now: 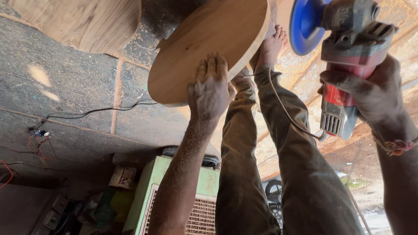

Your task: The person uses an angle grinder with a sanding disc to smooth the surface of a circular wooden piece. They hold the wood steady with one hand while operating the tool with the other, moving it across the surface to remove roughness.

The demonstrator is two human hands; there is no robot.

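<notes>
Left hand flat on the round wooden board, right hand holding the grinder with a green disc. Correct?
Not quite: the disc is blue, not green, as the head view shows. The rest holds: the left hand lies flat on the round wooden board, and the right hand holds the grinder.

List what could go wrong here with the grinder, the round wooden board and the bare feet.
1. The left hand lies flat on the round wooden board; the blue sanding disc of the red and grey angle grinder, gripped in the right hand, could graze its fingers.
2. The bare foot by the board's edge is unprotected.
3. The grinder's cord trails across the trouser leg and might snag.
</notes>
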